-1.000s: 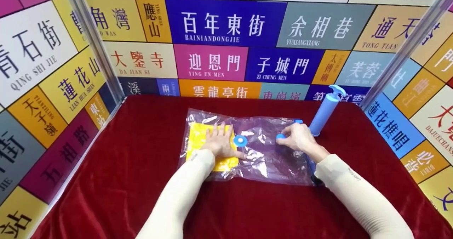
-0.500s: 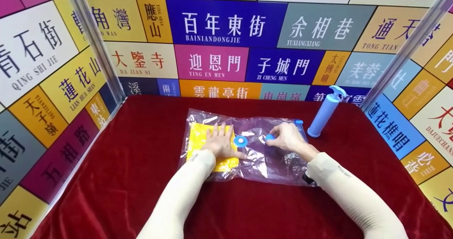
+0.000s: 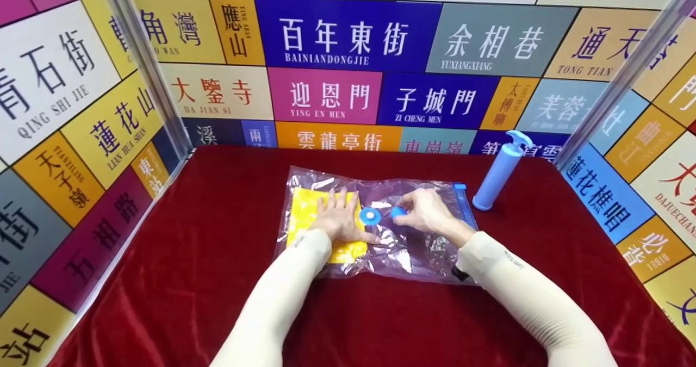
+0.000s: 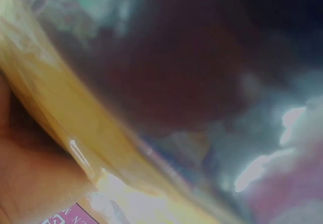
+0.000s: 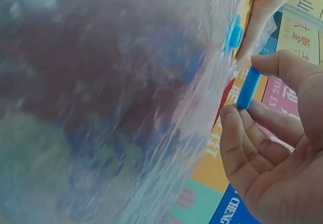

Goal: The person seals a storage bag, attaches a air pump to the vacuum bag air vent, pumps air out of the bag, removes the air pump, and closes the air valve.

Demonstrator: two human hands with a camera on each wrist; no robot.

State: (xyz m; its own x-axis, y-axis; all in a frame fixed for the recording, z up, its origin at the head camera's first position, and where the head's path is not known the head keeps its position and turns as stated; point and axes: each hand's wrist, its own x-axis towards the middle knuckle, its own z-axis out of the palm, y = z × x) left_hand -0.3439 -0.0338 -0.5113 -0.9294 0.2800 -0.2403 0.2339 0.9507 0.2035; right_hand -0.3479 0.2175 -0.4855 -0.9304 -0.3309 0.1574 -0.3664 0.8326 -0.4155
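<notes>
A clear vacuum storage bag point(image 3: 399, 250) lies flat, with a folded yellow cloth point(image 3: 302, 215) under the plastic at its left end. My left hand point(image 3: 338, 221) rests on the cloth part with fingers spread and thumb out over the bag. Just right of it sits the bag's round blue valve point(image 3: 370, 216), its lighter centre exposed. Between thumb and fingertips my right hand point(image 3: 428, 210) pinches a blue disc-shaped cap point(image 3: 398, 213), held a short way right of the valve. In the right wrist view the cap point(image 5: 248, 88) shows edge-on, apart from the valve point(image 5: 234, 35).
A blue hand pump point(image 3: 497, 176) with a T-shaped handle stands upright behind the bag's right end. A blue zip strip point(image 3: 463, 204) with a slider runs along that end. Dark red cloth point(image 3: 179, 258) covers the table, and panels with printed street names point(image 3: 348, 38) surround it.
My right hand has moved left over the bag with the blue cap, nearing the valve and uncovering the zip strip. The left hand has stayed in place on the yellow cloth.
</notes>
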